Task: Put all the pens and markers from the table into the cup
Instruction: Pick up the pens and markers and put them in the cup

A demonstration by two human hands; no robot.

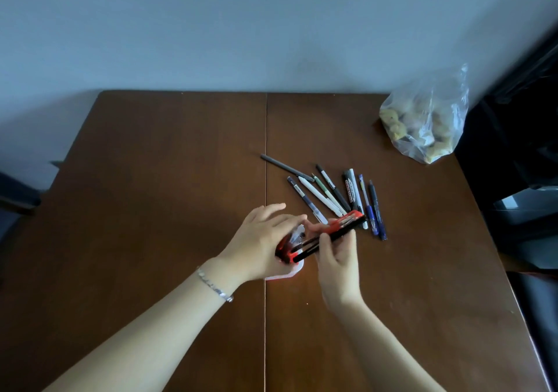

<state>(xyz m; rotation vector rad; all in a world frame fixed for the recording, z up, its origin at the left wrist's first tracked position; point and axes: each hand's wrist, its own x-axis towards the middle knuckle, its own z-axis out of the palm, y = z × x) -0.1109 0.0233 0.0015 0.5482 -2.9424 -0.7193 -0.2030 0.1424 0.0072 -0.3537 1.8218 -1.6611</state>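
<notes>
while gripped, markers (329,236) above cup (291,272)

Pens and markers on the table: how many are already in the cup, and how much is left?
Done: not clear; the cup is mostly hidden behind the left hand. In hand: the right hand has a grip on red and black markers, angled toward it. Left: about nine pens on the table.
</notes>
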